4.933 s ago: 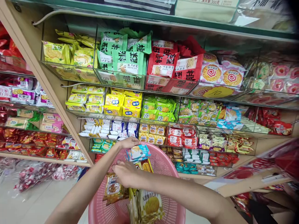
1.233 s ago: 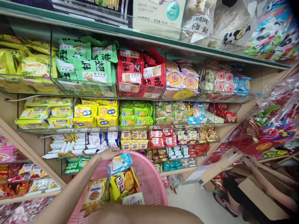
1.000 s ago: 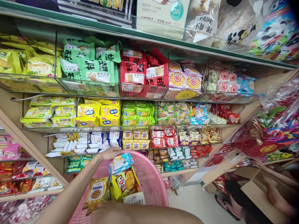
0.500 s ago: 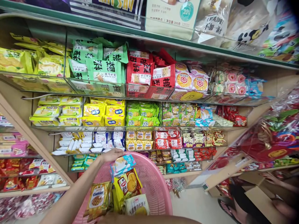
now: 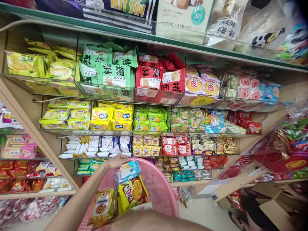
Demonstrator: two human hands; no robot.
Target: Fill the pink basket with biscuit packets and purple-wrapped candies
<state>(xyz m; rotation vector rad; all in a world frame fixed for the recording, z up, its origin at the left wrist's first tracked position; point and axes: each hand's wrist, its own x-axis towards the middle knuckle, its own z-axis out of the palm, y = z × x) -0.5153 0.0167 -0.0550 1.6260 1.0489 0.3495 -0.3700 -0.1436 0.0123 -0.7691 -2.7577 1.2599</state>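
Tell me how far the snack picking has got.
Done: the pink basket already holds a Cookies packet and a yellow biscuit packet. In hand: the left hand grips the basket's far rim together with a light blue packet. The right hand is out of view; only its forearm crosses the bottom edge. Left: the shelf bins are full, so how much more is unclear.

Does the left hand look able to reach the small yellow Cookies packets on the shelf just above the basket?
Probably yes: the left hand holds a blue packet at the pink basket rim, and the yellow Cookies packets sit close above, with their open-fronted bin unobstructed.
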